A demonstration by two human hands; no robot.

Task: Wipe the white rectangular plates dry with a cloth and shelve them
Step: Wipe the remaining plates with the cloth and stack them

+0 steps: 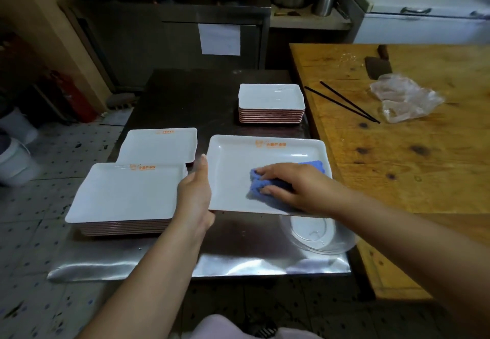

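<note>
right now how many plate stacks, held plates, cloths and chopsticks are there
plate stacks: 3 (near left, behind it, far)
held plate: 1
blue cloth: 1
black chopsticks: 2
total: 7

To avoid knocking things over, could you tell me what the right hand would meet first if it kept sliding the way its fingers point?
Probably the left hand gripping the plate's left edge; the right hand points leftward.
</note>
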